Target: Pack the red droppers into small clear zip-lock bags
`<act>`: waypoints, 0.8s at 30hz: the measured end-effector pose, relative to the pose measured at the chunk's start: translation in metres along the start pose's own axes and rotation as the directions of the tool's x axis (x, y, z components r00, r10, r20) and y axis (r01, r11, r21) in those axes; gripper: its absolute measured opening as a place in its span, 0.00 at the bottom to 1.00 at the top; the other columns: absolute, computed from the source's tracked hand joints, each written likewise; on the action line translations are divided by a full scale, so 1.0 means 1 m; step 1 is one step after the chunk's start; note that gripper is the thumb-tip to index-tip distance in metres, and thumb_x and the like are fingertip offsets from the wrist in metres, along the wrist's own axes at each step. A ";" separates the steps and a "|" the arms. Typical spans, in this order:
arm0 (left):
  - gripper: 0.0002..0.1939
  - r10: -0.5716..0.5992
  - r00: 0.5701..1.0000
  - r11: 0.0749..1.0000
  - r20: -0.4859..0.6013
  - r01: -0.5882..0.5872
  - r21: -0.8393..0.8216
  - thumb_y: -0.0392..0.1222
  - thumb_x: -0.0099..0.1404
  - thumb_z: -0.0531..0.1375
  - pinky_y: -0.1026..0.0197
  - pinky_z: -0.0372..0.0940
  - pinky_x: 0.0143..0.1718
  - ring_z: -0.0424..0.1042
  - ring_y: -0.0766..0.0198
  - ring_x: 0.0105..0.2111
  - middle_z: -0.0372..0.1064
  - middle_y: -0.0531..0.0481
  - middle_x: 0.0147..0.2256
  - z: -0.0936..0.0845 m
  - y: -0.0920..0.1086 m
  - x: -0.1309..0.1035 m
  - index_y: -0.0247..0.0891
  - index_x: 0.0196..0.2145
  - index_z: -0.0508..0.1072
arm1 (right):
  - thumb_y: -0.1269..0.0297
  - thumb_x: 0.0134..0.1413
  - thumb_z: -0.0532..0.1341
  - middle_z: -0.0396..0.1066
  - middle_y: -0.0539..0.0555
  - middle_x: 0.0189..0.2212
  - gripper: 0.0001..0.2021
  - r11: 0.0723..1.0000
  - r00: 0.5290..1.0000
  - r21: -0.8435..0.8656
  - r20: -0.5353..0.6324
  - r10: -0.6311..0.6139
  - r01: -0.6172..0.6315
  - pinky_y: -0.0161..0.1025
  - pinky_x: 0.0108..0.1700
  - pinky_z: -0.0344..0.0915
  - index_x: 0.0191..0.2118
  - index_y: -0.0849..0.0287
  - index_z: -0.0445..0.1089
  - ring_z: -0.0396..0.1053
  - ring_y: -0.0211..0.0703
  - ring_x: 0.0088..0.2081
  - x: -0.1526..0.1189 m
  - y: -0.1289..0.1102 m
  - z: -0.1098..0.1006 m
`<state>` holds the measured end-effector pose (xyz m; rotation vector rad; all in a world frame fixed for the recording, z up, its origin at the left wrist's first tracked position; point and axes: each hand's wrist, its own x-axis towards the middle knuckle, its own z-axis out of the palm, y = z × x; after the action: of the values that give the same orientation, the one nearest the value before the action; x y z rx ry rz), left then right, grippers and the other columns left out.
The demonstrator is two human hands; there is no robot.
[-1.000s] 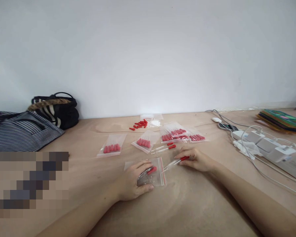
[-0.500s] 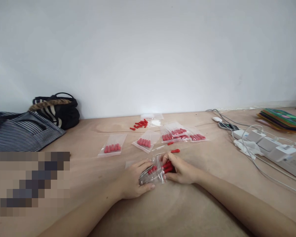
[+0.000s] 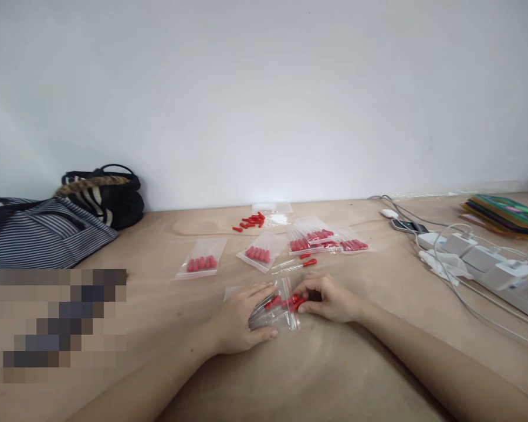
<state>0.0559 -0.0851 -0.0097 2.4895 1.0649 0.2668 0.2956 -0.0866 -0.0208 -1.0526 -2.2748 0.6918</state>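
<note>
Resting on the table, my left hand [image 3: 245, 319] curves around a clear zip-lock bag [image 3: 270, 318], thumb at the near side and fingers at the far side. Inside lie glass droppers with red rubber bulbs. My right hand [image 3: 328, 298] is at the bag's mouth, its fingertips pinching red dropper bulbs [image 3: 295, 302], some of which stick out past the red-lined seal. Just beyond the right hand are two loose droppers, the nearer dropper [image 3: 310, 262] showing its glass tube. Part of another clear bag [image 3: 232, 292] shows behind my left fingers.
Filled dropper bags lie farther back: a left bag [image 3: 201, 263], a middle bag [image 3: 258, 254] and a right pile [image 3: 319, 235]. Behind them are loose red bulbs [image 3: 251, 221] and glass tubes [image 3: 278, 219]. Striped bag [image 3: 48, 234] at left; power strip [image 3: 488, 261] with cables at right.
My right hand has loosened and drawn slightly right, baring more of the bulbs at the bag's mouth. The nearer loose dropper has shifted slightly away. My left hand stays put.
</note>
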 end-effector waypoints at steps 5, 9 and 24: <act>0.36 0.002 1.000 1.000 -0.006 -0.002 -0.009 0.52 0.53 0.61 0.46 0.53 0.55 0.55 0.49 0.56 0.54 0.42 0.57 0.001 -0.001 0.000 0.39 0.57 0.56 | 0.63 0.49 0.61 0.66 0.50 0.24 0.06 0.997 1.000 0.072 -0.017 0.009 -0.008 0.34 0.34 0.60 0.32 0.59 0.72 0.62 0.38 0.31 0.005 -0.010 0.014; 0.36 0.013 1.000 1.000 -0.009 -0.013 -0.006 0.52 0.53 0.62 0.46 0.54 0.54 0.55 0.49 0.56 0.54 0.44 0.57 0.001 -0.001 -0.001 0.42 0.57 0.55 | 0.65 0.50 0.60 0.68 0.51 0.28 0.07 0.987 0.999 0.158 0.034 0.038 -0.042 0.34 0.34 0.60 0.36 0.58 0.73 0.63 0.38 0.31 0.006 -0.007 0.018; 0.38 0.034 0.999 0.999 -0.030 -0.034 0.000 0.50 0.53 0.62 0.47 0.55 0.54 0.56 0.49 0.55 0.54 0.40 0.57 0.004 -0.006 0.000 0.37 0.58 0.54 | 0.66 0.45 0.62 0.68 0.48 0.21 0.05 0.924 0.985 0.355 -0.036 0.169 -0.145 0.31 0.26 0.59 0.28 0.62 0.69 0.63 0.33 0.22 0.017 0.000 0.037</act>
<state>0.0536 -0.0826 -0.0162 2.5125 1.0353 0.3160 0.2620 -0.0818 -0.0438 -1.0695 -1.9288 1.0681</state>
